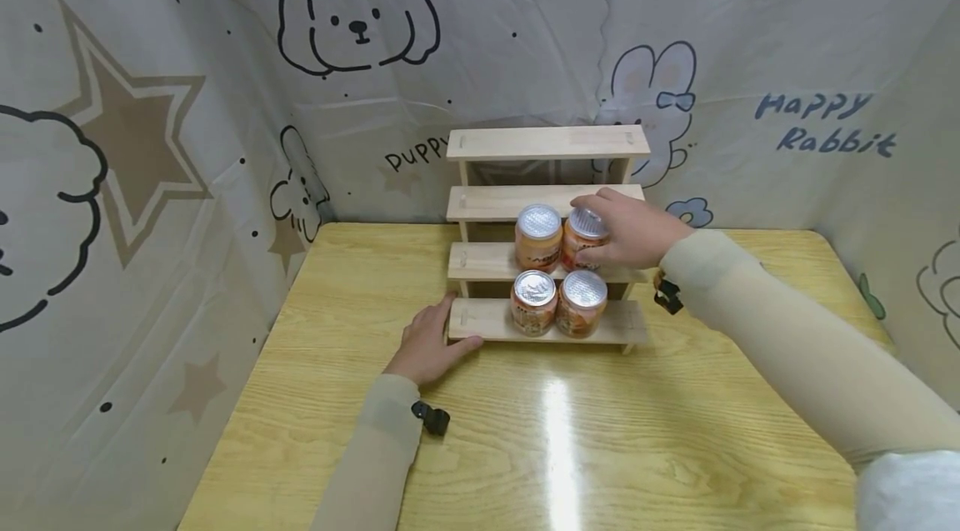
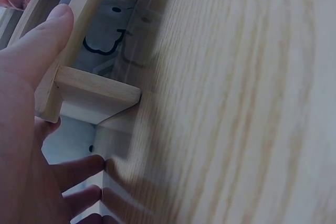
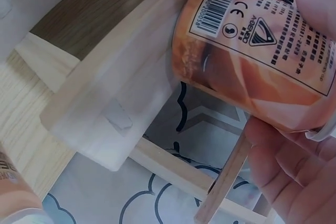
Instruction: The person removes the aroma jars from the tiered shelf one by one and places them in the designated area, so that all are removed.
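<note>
right hand [image 1: 632,222] is grasping an orange-labelled can [image 1: 573,242], thumb on one side and fingers on the other, probably so it stays controlled in the narrow step. held can is at the second tier from the bottom of the wooden rack [image 1: 547,142]; can't tell if its base bears on the board. just left of the grip, upright neighbour can [image 1: 537,247] stands on that same tier, very near the held one. below the grip, toward the person, front left can [image 1: 533,311] and front right can [image 1: 581,314] stand side by side on the lowest tier, silver lids up, which should keep them stable. left hand [image 1: 429,345], lower left of the grip, isn't clenched: thumb over the lowest board's front edge, other fingers extended past its end, likely bracing the rack against sliding on the table [image 1: 660,448].
</note>
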Demonstrator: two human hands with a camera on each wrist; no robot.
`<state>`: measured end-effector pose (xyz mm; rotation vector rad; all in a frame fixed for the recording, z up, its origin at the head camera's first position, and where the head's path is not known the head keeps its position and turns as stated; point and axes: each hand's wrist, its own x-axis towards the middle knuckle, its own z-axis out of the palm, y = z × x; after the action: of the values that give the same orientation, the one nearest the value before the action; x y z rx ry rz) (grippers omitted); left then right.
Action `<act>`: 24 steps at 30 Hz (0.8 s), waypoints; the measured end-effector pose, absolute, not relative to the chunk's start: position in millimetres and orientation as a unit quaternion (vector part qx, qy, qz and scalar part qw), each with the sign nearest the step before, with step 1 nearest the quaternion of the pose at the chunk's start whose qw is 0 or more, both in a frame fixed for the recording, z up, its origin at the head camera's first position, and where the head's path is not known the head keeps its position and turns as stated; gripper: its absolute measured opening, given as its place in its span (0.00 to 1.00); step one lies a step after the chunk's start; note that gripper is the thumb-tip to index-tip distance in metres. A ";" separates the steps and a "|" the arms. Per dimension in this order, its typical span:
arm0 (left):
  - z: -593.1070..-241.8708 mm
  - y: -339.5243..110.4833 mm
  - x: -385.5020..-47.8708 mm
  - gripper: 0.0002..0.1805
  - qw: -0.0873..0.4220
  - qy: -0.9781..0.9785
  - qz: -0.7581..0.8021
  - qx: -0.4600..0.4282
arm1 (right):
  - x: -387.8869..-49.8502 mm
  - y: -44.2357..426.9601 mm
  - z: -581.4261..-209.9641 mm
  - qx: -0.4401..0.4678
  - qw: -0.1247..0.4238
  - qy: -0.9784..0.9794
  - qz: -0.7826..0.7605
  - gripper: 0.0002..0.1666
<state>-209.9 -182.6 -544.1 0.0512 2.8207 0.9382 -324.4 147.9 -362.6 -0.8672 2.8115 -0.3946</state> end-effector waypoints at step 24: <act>-546.0 -182.4 -209.7 0.59 0.071 0.945 0.319 0.018 | -307.4 216.9 -343.2 -0.271 0.006 0.947 -0.174 0.52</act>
<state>-209.7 -182.4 -546.0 0.0556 2.8413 0.9605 -307.4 216.9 -343.2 -0.8467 2.9624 -0.5459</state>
